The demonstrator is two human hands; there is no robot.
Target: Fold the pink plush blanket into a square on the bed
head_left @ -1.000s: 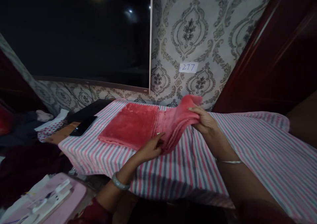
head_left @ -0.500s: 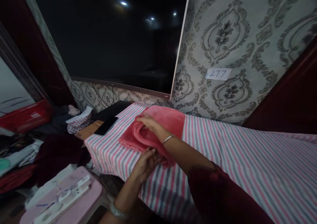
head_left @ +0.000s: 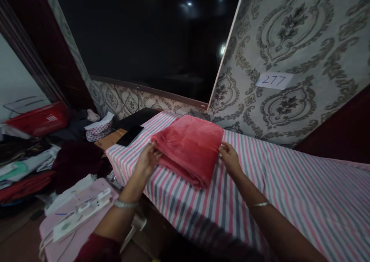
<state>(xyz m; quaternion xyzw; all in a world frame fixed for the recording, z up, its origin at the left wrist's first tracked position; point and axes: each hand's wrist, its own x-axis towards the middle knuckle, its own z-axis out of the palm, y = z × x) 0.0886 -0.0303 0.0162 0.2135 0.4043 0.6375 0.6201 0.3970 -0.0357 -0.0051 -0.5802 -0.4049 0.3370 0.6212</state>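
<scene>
A folded red plush blanket (head_left: 189, 146) lies in a rough square on the pink, grey and white striped cloth (head_left: 245, 185). At its left corner is my left hand (head_left: 147, 161), fingers closed on the edge there. My right hand (head_left: 230, 158) pinches the blanket's right edge, thumb and fingertips together. The layers of the fold show along the front side, slightly parted near the front corner. Part of my left fingertips is hidden at the blanket's edge.
A black phone (head_left: 130, 136) lies left of the blanket. Lower left, a pink stool (head_left: 95, 215) carries a white power strip (head_left: 82, 215). Piled clothes (head_left: 29, 173) and a red bag (head_left: 40, 119) are farther left. A large television (head_left: 144, 42) hangs on the wall behind.
The upper fold has been laid down, so the blanket is now a smooth square. My right hand moved from its far left part to the right edge; my left hand shifted to the left corner.
</scene>
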